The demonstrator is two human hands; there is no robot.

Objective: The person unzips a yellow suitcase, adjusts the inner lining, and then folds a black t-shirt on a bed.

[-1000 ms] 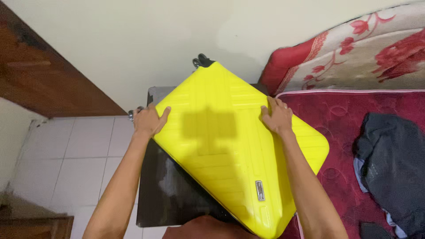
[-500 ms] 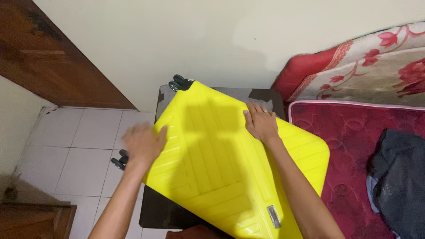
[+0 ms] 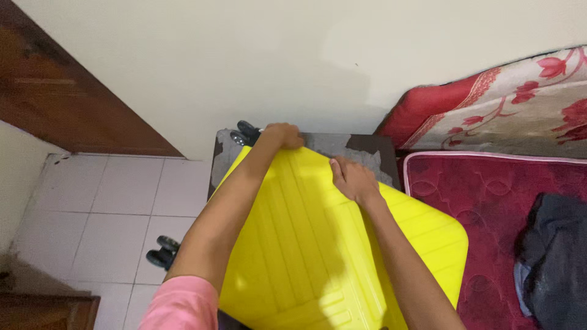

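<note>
On the white tiled floor [image 3: 98, 208] at the left, a pair of black wheels [image 3: 162, 252] is seen under the lower edge of a yellow suitcase [image 3: 306, 244], which is laid at a slant on a dark tabletop [image 3: 367, 150] against the wall. The suitcase's far corner, beside another black wheel [image 3: 244, 131], is clasped by the left hand [image 3: 282, 135], its grip closed over the edge. Further right, the right hand [image 3: 351, 179] is pressed flat and open on the shell, and a red bed [image 3: 489, 201] with dark clothes [image 3: 559, 256] is seen beyond.
</note>
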